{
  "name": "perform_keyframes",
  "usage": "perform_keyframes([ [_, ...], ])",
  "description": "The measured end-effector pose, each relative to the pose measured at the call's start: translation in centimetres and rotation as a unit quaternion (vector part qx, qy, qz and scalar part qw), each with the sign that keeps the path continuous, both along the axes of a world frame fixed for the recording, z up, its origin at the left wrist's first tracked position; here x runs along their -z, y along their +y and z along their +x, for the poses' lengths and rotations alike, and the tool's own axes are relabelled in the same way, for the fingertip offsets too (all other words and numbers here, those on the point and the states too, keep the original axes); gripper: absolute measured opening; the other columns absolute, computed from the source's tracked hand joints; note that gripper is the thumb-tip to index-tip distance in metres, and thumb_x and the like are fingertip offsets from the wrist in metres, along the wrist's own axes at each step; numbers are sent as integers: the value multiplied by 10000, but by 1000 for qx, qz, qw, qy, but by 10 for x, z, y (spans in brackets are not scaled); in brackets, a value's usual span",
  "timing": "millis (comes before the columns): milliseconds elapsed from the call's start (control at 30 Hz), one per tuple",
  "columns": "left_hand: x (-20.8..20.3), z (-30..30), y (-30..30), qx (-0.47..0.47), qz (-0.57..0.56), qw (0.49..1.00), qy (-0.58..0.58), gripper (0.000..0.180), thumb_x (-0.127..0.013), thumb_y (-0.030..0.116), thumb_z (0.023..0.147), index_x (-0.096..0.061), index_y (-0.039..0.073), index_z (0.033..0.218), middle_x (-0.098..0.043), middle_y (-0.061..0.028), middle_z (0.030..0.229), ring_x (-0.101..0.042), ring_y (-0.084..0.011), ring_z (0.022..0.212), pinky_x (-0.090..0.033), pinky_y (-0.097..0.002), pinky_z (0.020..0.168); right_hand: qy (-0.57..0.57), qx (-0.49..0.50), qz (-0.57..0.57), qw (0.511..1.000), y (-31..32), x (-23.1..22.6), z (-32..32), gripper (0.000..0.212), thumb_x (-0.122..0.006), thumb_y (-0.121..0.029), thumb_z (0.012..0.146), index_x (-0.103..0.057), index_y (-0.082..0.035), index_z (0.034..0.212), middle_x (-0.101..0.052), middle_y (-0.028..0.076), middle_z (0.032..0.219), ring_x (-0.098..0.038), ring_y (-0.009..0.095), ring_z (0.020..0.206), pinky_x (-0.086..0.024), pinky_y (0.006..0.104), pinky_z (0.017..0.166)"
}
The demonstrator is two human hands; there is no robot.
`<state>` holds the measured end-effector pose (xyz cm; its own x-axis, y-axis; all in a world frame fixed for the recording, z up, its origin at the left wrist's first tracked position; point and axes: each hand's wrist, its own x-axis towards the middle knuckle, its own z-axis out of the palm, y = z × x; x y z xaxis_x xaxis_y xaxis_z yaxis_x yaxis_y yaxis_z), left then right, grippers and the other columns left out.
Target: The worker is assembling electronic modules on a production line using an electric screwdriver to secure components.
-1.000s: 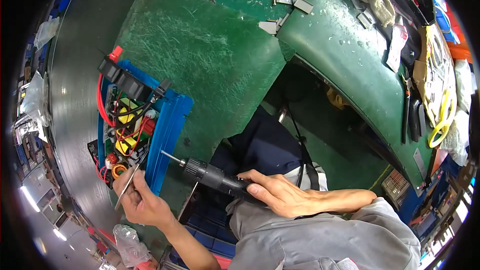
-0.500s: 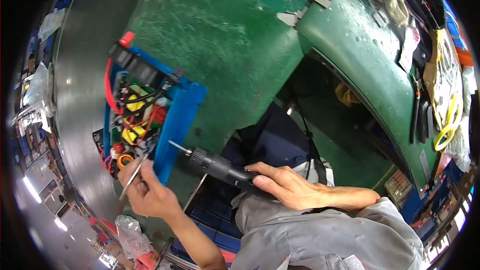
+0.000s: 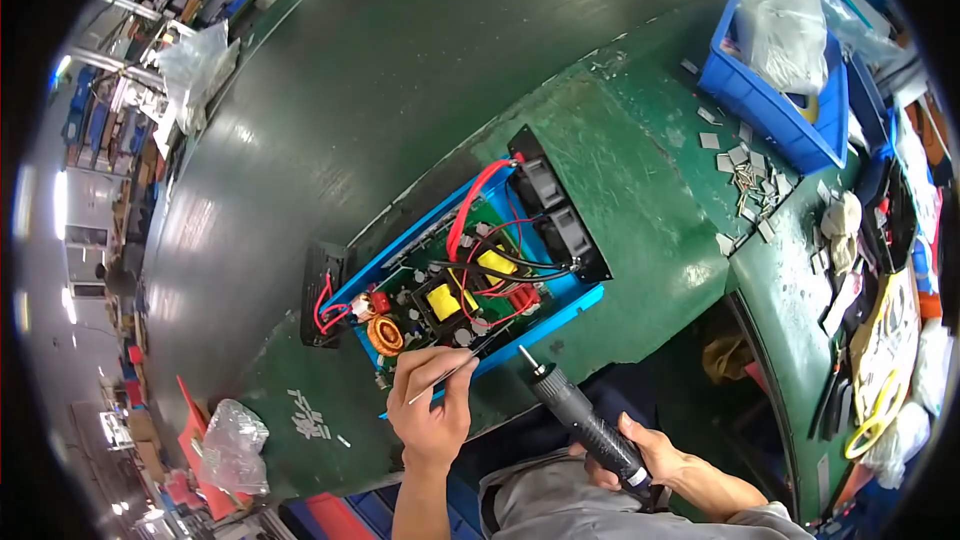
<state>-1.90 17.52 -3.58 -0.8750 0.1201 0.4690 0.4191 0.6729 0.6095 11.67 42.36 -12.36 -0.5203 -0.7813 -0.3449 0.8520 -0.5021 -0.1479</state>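
Note:
A blue open-topped metal case (image 3: 572, 308) lies on the green bench with a circuit board inside, showing yellow-wrapped transformers (image 3: 446, 302), a copper-wound ring coil (image 3: 384, 334) and red and black wires. Black fans (image 3: 560, 215) sit on its right end panel. My left hand (image 3: 432, 410) is at the case's near edge, fingers closed on a slim metal tool (image 3: 436, 384), tweezers by the look of it, pointing into the case. My right hand (image 3: 650, 455) grips a black electric screwdriver (image 3: 582, 412), whose bit points up toward the case's near side without touching it.
A blue bin (image 3: 775, 125) holding plastic-wrapped contents stands at the far right. Near it lie scattered metal plates and screws (image 3: 748, 178). Further right are yellow-handled scissors (image 3: 874, 430) and a whitish glove (image 3: 840, 218). A clear plastic bag (image 3: 235, 445) is at the lower left.
The view has turned, so the case now appears nearer the middle, lying more crosswise. The screwdriver has swung from pointing left to pointing up. Both hands keep their tools.

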Motion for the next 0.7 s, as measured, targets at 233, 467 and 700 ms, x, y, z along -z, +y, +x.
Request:
perform_keyframes([
  [233,1,-4,-8,26,27,999,-24,217,-772,-71,819,-690,26,995,-701,-108,926,-672,-233,796,-546,-319,711,-50,15,-44,998,-2,1,2,885,-293,-704,1024,-520,60,1409,-593,114,731,-512,208,656,-399,331,598],
  [467,4,-13,-9,58,38,997,-32,197,-758,-54,840,-691,42,999,-708,-107,940,-686,-232,793,-558,-314,687,19,10,106,994,-4,-19,-3,850,-244,-684,1041,-502,27,1429,-625,96,781,-519,150,668,-422,298,621],
  [700,-5,-13,-9,61,35,997,-18,176,-738,-59,842,-671,46,966,-678,-117,916,-680,-308,796,-541,-382,685,103,2,236,966,-5,-15,8,758,-183,-607,1082,-558,-32,1403,-663,15,870,-560,105,786,-448,255,736],
])
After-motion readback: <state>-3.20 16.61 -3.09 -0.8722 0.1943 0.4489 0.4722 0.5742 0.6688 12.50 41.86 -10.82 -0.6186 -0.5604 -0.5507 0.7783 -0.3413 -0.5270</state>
